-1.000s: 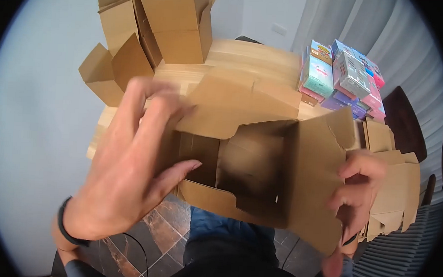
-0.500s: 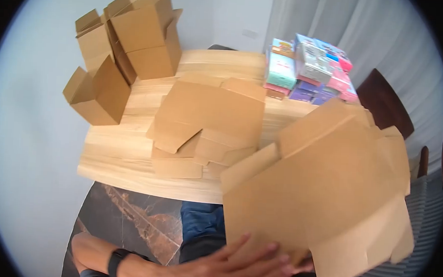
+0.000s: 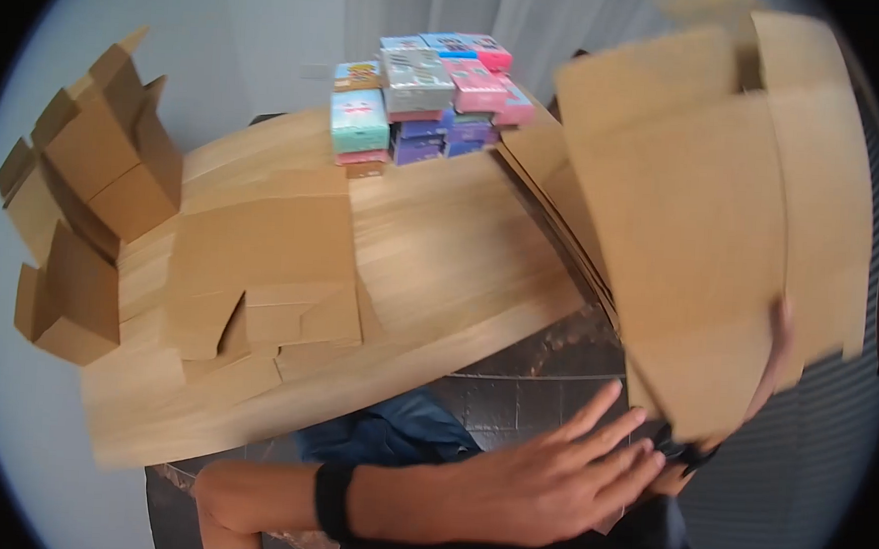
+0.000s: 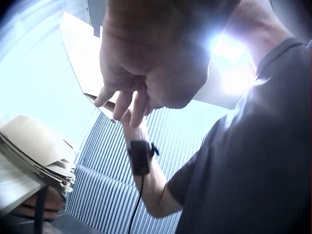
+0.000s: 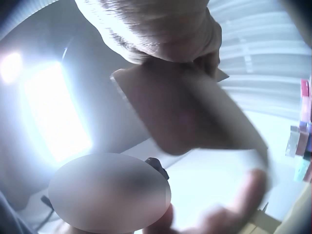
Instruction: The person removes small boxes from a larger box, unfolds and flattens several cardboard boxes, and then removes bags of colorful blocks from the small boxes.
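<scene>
A large brown cardboard box (image 3: 700, 238) with fold lines and loose flaps is raised at the right of the head view. My right hand (image 3: 778, 342) grips it, mostly hidden behind the panel with one finger showing at the edge. In the right wrist view, the right hand (image 5: 161, 29) holds a cardboard flap (image 5: 180, 107). My left hand (image 3: 518, 487) is spread with its fingers straight, the fingertips close to the box's lower corner. The left wrist view shows the left hand (image 4: 151, 53) with nothing in its grasp, overlapping the raised cardboard (image 4: 78, 53).
Flattened cardboard (image 3: 262, 255) lies on the wooden table (image 3: 442, 235). Folded cardboard boxes (image 3: 97, 167) stand at the left. Colourful small boxes (image 3: 419, 95) are piled at the back. A stack of flat cardboard (image 3: 558, 201) sits beyond the table's right edge.
The view has swung right. The held box has turned from its opening facing me to a broad panel, then risen at the right. My left hand has come off the box.
</scene>
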{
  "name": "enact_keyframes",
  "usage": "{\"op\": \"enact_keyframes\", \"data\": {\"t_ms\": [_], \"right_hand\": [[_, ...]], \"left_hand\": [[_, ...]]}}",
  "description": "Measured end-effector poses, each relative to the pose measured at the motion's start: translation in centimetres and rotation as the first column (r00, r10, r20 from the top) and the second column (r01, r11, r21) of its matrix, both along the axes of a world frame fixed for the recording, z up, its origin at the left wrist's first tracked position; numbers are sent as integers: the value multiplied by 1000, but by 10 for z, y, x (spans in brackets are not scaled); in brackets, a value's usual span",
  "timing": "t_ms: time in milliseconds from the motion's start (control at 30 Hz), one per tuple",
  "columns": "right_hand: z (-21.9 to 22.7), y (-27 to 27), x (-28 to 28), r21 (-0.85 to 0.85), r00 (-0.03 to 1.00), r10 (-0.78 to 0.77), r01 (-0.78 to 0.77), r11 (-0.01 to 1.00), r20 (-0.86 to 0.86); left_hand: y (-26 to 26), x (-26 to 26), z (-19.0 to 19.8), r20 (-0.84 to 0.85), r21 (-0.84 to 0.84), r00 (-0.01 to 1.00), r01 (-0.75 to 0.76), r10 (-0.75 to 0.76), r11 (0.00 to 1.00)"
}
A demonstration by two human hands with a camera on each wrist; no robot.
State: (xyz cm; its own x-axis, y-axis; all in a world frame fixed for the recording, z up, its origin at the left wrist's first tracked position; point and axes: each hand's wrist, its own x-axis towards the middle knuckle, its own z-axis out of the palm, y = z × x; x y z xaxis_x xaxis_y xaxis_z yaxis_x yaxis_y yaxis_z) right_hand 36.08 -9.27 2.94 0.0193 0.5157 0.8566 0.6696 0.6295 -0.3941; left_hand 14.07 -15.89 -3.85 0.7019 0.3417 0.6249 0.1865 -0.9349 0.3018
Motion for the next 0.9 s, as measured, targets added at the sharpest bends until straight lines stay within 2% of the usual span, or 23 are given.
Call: {"op": "enact_keyframes", "data": {"t_ms": [67, 167, 200, 233, 267, 300, 333, 400, 467, 533, 600, 667, 733, 800, 867, 900], "right_hand": [[26, 36, 36, 71, 999, -46, 44, 996, 22], [44, 56, 51, 196, 994, -98, 89, 977, 37], [55, 73, 74, 302, 935, -342, 301, 905, 91], [79, 82, 51, 79, 865, -44, 96, 992, -500], [79, 94, 58, 82, 862, -60, 117, 990, -503], [72, 108, 68, 113, 928, -44, 93, 989, -369], [60, 122, 82, 136, 974, -29, 61, 989, -225], [27, 154, 115, 164, 997, 13, -26, 986, 80], [-9, 188, 145, 155, 925, 60, -127, 980, 376], [-46, 216, 168, -148, 804, 105, -22, 989, 586], [-55, 225, 177, -177, 786, 128, -24, 984, 604], [-59, 229, 177, -239, 753, 177, -26, 971, 634], [-63, 232, 176, -302, 714, 230, -27, 953, 661], [-66, 234, 176, -371, 675, 287, -22, 928, 679], [-67, 235, 174, -433, 639, 340, -12, 901, 690], [-68, 236, 174, -465, 623, 367, -5, 885, 691]], "left_hand": [[20, 15, -11, -75, 176, 997, -17, 31, 984], [20, 16, -23, -55, 132, 998, 6, 2, 991], [21, 8, -27, -59, 121, 998, 10, -3, 993], [25, -2, -32, -63, 121, 998, 33, -25, 992], [30, -14, -38, -142, 102, 986, -68, 82, 992], [35, -19, -44, -218, 91, 958, -172, 188, 981], [39, -18, -49, -217, 90, 961, -156, 172, 984], [48, -14, -58, -191, -155, 941, -309, 279, 938], [66, -5, -59, -211, -160, 937, -314, 278, 936], [87, 11, -60, -118, -181, 932, -360, 343, 915], [115, 28, -60, -96, -186, 921, -390, 378, 902], [141, 43, -59, -78, -204, 852, -521, 517, 828], [163, 54, -72, -35, -211, 864, -498, 503, 841], [203, 62, -65, -159, -70, 790, -607, 592, 791], [234, 68, -78, -210, -54, 785, -605, 584, 794], [247, 71, -85, -349, -63, 737, -634, 578, 771]]}}
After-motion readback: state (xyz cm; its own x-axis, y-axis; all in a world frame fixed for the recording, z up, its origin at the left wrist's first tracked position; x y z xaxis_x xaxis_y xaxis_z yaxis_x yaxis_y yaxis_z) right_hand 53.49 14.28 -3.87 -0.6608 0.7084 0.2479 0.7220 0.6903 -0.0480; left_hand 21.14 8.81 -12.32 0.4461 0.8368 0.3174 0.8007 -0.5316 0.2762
